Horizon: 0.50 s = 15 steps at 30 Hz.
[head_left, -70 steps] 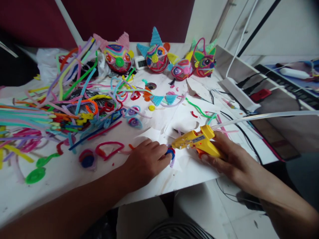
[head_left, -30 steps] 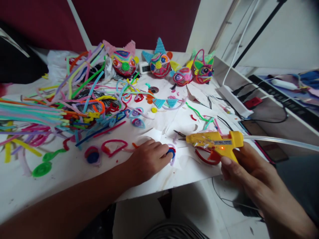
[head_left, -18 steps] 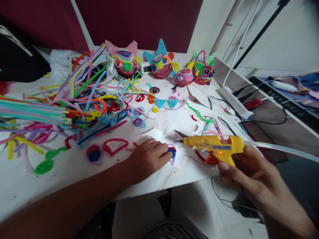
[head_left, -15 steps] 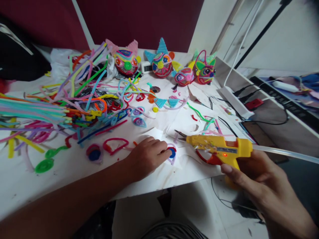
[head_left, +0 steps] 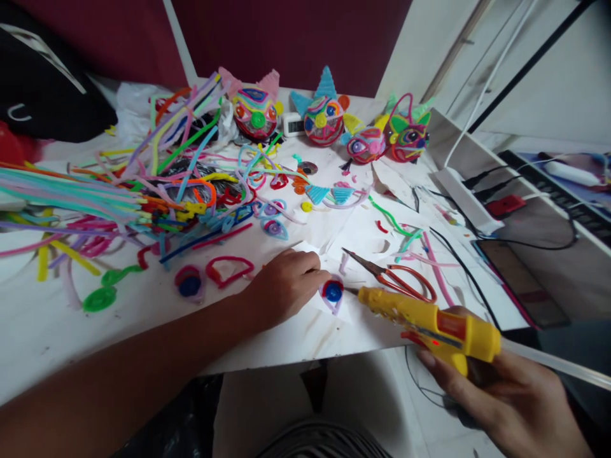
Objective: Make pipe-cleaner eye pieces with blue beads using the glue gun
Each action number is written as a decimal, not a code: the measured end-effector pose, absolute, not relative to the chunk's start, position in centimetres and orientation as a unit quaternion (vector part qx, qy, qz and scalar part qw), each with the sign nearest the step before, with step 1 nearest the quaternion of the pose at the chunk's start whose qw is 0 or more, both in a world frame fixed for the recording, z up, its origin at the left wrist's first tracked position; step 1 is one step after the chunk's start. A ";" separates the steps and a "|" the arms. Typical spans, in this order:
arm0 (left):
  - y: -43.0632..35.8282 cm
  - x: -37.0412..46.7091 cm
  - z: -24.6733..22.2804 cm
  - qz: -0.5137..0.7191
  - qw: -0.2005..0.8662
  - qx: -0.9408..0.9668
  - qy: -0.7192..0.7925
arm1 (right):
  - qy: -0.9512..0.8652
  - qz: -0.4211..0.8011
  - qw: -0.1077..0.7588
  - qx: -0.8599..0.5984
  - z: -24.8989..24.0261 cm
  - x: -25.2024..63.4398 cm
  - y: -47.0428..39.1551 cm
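My right hand [head_left: 506,388] grips a yellow hot glue gun [head_left: 424,321], its small red light lit and a clear glue stick [head_left: 556,364] sticking out of the back. The gun's nozzle tip is close to a pipe-cleaner eye [head_left: 333,291], a blue coil with red and lilac around it, lying on white paper. My left hand [head_left: 289,283] rests on the table with curled fingers, thumb and index finger closed at the left edge of that eye. Orange-handled scissors [head_left: 405,280] lie just behind the gun. A second pipe-cleaner eye [head_left: 188,284] sits left of my left forearm's wrist.
Loose pipe cleaners [head_left: 71,197] heap at the left. Several decorated animal heads stand at the back, one with pink ears [head_left: 256,114]. A power strip [head_left: 470,202] with cables and a phone [head_left: 522,283] lie at the right. A green coil [head_left: 99,299] is near the front left.
The glue gun has come down and its nozzle is now beside the eye, uncovering the scissors behind it. My left hand stays at the eye. The whole view has shifted slightly.
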<state>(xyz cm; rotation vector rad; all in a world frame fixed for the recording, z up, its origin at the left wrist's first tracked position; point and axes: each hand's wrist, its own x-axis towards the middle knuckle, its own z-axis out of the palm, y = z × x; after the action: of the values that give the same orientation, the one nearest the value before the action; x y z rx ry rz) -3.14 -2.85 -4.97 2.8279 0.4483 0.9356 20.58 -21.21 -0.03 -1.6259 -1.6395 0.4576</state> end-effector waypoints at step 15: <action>-2.5 -3.2 -5.4 0.275 0.045 0.952 0.131 | -0.743 0.125 0.243 -0.611 -1.7 19.3 -22.0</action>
<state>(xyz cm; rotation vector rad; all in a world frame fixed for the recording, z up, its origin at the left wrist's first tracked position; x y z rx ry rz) -3.21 -2.52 -5.44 2.9069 0.4004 0.8388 19.27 -21.98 -1.73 -1.6702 -2.0294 0.3421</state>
